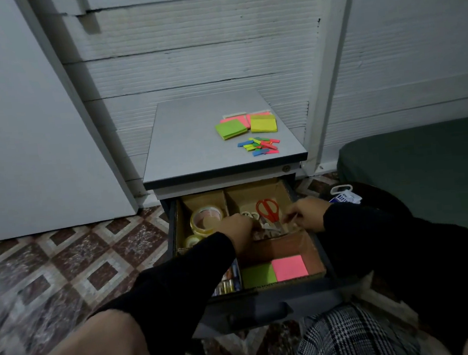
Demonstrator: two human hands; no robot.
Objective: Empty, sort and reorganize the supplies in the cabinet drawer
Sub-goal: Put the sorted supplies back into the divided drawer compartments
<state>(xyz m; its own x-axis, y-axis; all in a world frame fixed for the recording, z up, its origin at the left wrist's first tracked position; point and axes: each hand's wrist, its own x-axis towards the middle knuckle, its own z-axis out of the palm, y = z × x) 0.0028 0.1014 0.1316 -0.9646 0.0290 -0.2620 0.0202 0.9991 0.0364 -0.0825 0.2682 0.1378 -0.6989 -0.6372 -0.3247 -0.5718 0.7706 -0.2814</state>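
Scissors [269, 211] with red handles lie in the back right box of the open drawer [309, 293]. Hard and pointy, so grab the handles. Left hand [239, 228] and right hand [306, 213] curl beside them; what they pinch, I cannot tell.

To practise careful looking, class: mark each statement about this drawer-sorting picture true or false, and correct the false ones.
1. Red-handled scissors lie in the open cabinet drawer. True.
2. The clear tape rolls sit on the grey cabinet top. False: they are in the drawer's left cardboard compartment.
3. Small coloured index tabs lie on the cabinet top. True.
4. Both hands rest on the cabinet top. False: the left hand and right hand reach into the drawer.
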